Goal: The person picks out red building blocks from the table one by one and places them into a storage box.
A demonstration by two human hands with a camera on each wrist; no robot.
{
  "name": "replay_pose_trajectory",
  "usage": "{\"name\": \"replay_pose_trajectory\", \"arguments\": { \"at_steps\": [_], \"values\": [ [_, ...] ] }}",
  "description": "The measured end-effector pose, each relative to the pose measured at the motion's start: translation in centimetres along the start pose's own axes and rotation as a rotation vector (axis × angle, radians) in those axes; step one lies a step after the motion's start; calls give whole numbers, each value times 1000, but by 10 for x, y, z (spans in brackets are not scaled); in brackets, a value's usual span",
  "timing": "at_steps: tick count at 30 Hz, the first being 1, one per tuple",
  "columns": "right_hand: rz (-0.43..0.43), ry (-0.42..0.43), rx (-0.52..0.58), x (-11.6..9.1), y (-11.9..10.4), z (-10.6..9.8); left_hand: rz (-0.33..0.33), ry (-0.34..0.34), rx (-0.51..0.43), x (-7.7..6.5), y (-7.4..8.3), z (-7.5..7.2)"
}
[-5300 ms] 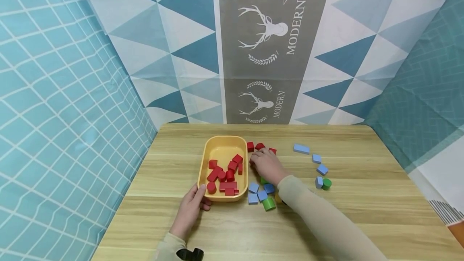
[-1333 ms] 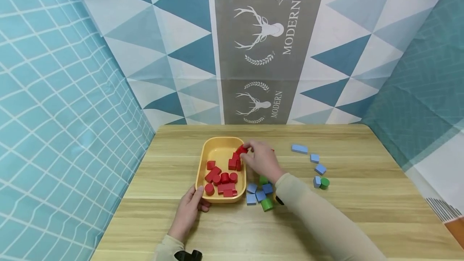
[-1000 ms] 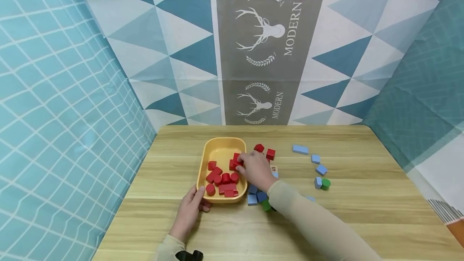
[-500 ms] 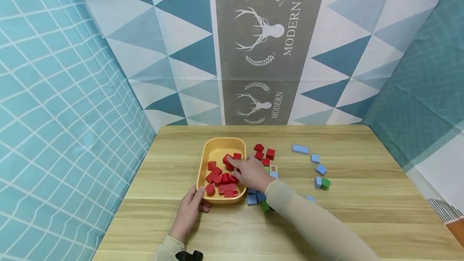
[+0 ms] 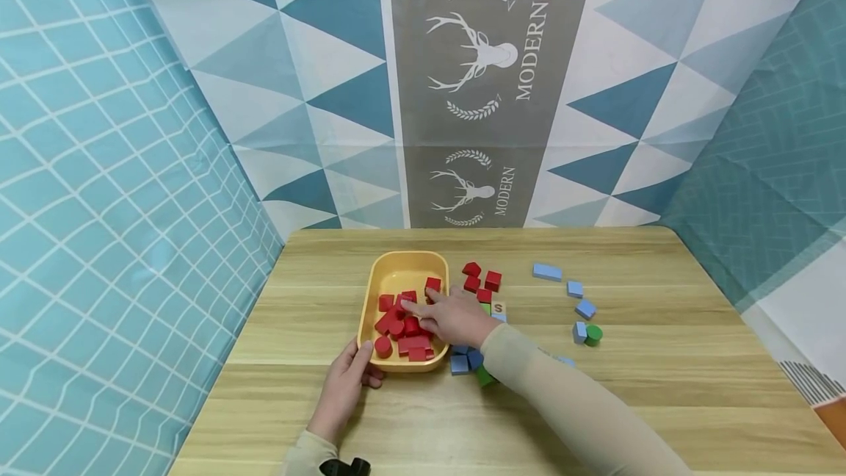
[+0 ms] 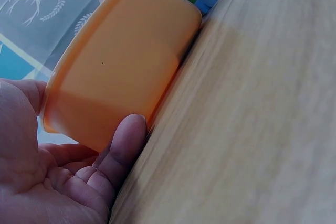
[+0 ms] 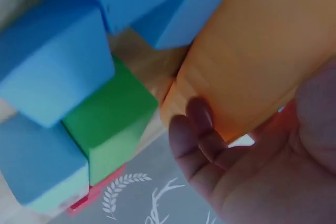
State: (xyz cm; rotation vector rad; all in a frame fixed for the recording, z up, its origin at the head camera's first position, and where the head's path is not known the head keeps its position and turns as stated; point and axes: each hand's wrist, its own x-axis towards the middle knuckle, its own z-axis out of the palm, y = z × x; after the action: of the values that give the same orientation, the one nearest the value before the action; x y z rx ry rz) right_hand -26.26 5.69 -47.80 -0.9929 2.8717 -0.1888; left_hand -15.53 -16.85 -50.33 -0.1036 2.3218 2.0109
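A yellow-orange plastic tray (image 5: 403, 275) holds several red toy blocks (image 5: 414, 343), among them cubes, cylinders and longer bars. My left hand (image 5: 344, 380) grips its near left corner, thumb at the rim; in the left wrist view the fingers bend against the outer wall (image 6: 121, 66). Reaching over the right rim, my right hand (image 5: 456, 318) has its index finger stretched out among the red blocks, touching them. In the right wrist view two fingers (image 7: 197, 145) hang beside the tray's outside wall, while the index fingertip is hidden behind the tray.
Right of the tray lie several red blocks (image 5: 492, 280), a lettered block (image 5: 499, 308), blue blocks (image 5: 459, 365) and a green block (image 5: 485, 376), partly under the right forearm. Farther right are a long blue block (image 5: 547, 272), smaller blue blocks (image 5: 585, 308) and a green cylinder (image 5: 593, 335).
My right hand has carried a red piece over the tray's right rim, then slid left and nearer, shifting red blocks toward the middle. The left hand has stayed at the corner.
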Motion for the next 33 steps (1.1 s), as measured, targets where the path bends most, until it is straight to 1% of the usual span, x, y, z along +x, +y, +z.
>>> {"name": "replay_pose_trajectory", "arguments": {
  "at_steps": [3, 4, 6, 8, 10, 12, 13, 14, 15, 17, 19, 21, 26, 30, 33],
  "values": [
    [2, -8, 28, -1, 3, 0, -6, 0, -1, 0, 1, 0],
    [4, -2, 49, -2, 5, 0, -7, -2, -1, 0, 1, 0],
    [4, 39, 93, -4, 11, 0, -8, -4, -5, 0, 1, 0],
    [23, 116, 117, -5, 20, -2, -2, -5, -8, 1, 1, -1],
    [55, 243, 129, -5, 30, -5, 7, -1, -8, 1, 1, -1],
    [108, 365, 113, -3, 41, -7, 11, 3, -10, 1, 1, -2],
    [145, 402, 91, -3, 47, -6, 12, 5, -10, 1, 2, -2],
    [179, 420, 63, -2, 53, -5, 11, 7, -13, 1, 2, -2],
    [207, 416, 27, -2, 58, -3, 9, 6, -14, 1, 2, -3],
    [246, 370, -64, -3, 67, 3, 5, 1, -22, 0, 2, -3],
    [261, 314, -120, -4, 72, 8, 0, -2, -24, 0, 1, -3],
    [267, 291, -152, -5, 74, 11, -2, -4, -24, 0, 1, -3],
    [258, 276, -183, -3, 65, 13, 2, 1, -22, 0, 1, -2],
    [214, 252, -220, -1, 53, 13, 2, 1, -15, -1, 1, -2],
    [197, 248, -237, 0, 47, 12, -3, 0, -16, -1, 2, -1]
  ]
}}
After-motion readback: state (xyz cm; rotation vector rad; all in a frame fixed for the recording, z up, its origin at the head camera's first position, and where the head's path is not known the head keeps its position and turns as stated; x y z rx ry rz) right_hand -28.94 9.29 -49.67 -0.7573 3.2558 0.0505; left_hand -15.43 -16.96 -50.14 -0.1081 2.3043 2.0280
